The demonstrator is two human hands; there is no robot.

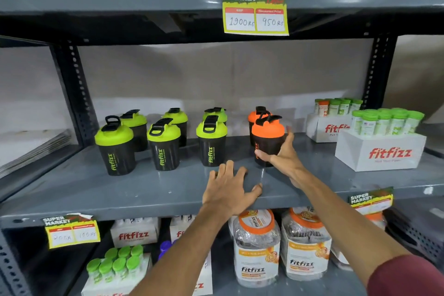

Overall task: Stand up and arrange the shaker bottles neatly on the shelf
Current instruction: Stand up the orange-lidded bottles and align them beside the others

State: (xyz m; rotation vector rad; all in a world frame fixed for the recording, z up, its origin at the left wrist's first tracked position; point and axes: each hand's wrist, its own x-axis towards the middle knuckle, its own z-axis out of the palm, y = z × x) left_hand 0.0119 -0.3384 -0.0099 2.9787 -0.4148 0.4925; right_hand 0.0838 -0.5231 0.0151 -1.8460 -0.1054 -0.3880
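Observation:
Several black shaker bottles stand upright in two rows on the grey shelf (72,190). Most have green lids, such as the front-left one (115,144), the front-middle one (164,144) and another (211,142). Two have orange lids at the right: a back one (255,116) and a front one (268,137). My right hand (282,154) wraps around the front orange-lidded shaker from its right side, thumb at its lower front. My left hand (230,187) lies flat and open on the shelf near its front edge, holding nothing.
White Fitfizz boxes of green-capped tubes (382,149) (334,125) stand at the shelf's right. A price tag (255,9) hangs from the shelf above. Below are Fitfizz jars (257,247) and more tube boxes (117,267). Black uprights (74,89) frame the bay.

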